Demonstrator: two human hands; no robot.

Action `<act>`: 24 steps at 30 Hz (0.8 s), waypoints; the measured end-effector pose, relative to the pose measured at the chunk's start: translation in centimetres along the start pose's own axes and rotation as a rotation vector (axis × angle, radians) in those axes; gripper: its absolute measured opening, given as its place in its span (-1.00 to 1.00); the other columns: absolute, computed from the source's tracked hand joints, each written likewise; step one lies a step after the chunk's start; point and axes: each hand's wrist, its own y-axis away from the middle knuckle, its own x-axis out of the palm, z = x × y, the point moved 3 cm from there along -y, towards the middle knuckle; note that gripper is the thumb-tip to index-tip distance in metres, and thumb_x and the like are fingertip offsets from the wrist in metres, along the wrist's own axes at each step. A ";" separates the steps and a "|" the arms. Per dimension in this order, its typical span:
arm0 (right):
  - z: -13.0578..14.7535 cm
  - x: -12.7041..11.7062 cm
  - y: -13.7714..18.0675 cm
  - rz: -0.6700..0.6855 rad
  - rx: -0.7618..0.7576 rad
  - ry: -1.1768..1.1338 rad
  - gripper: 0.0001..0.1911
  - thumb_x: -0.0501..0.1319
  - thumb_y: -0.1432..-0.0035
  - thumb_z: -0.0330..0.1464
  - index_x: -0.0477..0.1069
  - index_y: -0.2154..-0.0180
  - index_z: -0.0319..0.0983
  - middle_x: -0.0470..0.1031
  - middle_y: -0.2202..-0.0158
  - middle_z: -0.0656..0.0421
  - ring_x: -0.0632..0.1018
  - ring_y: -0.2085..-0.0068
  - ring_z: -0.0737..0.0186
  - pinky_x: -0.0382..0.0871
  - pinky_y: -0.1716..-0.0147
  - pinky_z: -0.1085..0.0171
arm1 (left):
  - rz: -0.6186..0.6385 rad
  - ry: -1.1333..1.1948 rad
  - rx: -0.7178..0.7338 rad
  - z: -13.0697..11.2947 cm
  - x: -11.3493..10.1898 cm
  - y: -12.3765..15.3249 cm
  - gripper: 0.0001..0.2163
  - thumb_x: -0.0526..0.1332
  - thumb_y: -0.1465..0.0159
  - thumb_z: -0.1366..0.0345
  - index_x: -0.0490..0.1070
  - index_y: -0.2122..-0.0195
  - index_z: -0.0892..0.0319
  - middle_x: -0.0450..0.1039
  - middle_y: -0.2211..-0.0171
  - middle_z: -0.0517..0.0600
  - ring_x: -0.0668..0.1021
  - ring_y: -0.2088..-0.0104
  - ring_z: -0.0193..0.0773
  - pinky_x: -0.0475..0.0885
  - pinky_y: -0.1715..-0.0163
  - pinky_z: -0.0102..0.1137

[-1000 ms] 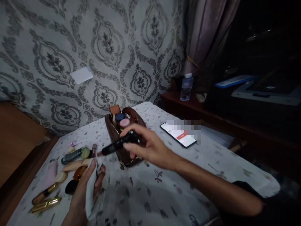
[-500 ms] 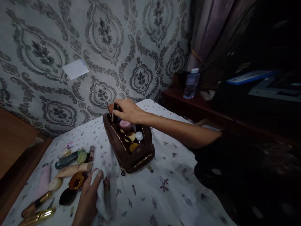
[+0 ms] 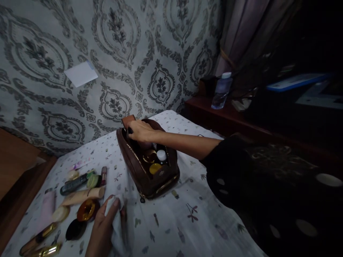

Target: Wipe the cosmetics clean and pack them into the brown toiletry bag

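Observation:
A brown zipped pouch (image 3: 139, 171) stands open on the patterned white tablecloth (image 3: 171, 221), with small jars and bottles upright inside it. My right hand (image 3: 140, 130) reaches into its far end, fingers curled around a dark tube that is mostly sunk in the pouch. My left hand (image 3: 103, 225) rests near the front edge and grips a white cloth (image 3: 116, 225). Just left of it lie several cosmetics: a beige tube (image 3: 83, 195), a dark mascara-like tube (image 3: 73, 182), a round amber compact (image 3: 87, 210) and gold lipstick cases (image 3: 40, 237).
A water bottle (image 3: 222, 91) stands on a dark wooden shelf (image 3: 227, 119) at the back right, under a curtain. Patterned wallpaper with a white paper slip (image 3: 80, 73) is behind the table. A wooden surface (image 3: 16, 160) lies to the left.
My right hand carried the dark tube from above the table to the pouch's far end and pushed it down inside. The left hand with the cloth stayed put. The view shifted right.

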 end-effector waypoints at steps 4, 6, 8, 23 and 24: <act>-0.1 0.0 0.5 0.019 0.023 0.031 -0.66 0.19 -0.14 -0.44 0.40 0.01 -0.23 0.50 -0.02 -0.04 0.52 -0.04 -0.04 0.41 0.10 0.14 | 0.015 0.039 -0.016 -0.2 0.6 0.5 -0.52 0.47 0.09 -0.07 0.40 0.33 0.15 0.41 0.57 -0.14 0.43 0.61 -0.33 0.34 0.55 -0.47; 0.1 -0.2 0.7 0.033 0.014 0.052 -0.68 0.18 -0.16 -0.47 0.41 0.02 -0.24 0.51 -0.01 -0.06 0.53 -0.05 -0.07 0.41 0.10 0.12 | 0.021 0.033 -0.023 -0.1 0.6 0.4 -0.52 0.48 0.09 -0.06 0.40 0.31 0.15 0.39 0.59 -0.14 0.39 0.65 -0.35 0.30 0.59 -0.47; 0.2 -0.3 0.7 0.044 0.010 0.068 -0.68 0.17 -0.16 -0.47 0.42 0.02 -0.25 0.52 -0.01 -0.07 0.53 -0.05 -0.09 0.42 0.10 0.11 | 0.026 0.038 -0.029 0.1 0.5 0.2 -0.51 0.48 0.09 -0.06 0.41 0.28 0.14 0.36 0.62 -0.15 0.38 0.67 -0.34 0.28 0.62 -0.46; 0.7 -3.0 1.2 -0.176 0.013 -0.026 -0.80 0.12 -0.21 -0.36 0.47 0.18 -0.22 0.57 0.19 0.07 0.55 0.16 0.10 0.33 0.29 0.27 | 0.021 0.044 -0.029 0.5 -0.5 -0.4 -0.47 0.50 0.12 -0.04 0.47 0.23 0.18 0.47 0.55 -0.08 0.55 0.52 -0.21 0.43 0.49 -0.42; 0.8 -3.6 1.8 -0.223 -0.011 -0.060 -0.81 0.10 -0.22 -0.39 0.47 0.22 -0.23 0.56 0.24 0.10 0.53 0.20 0.14 0.31 0.30 0.29 | 0.015 0.041 -0.007 0.5 -0.5 -0.4 -0.49 0.49 0.10 -0.05 0.47 0.25 0.19 0.46 0.55 -0.08 0.53 0.53 -0.22 0.40 0.52 -0.43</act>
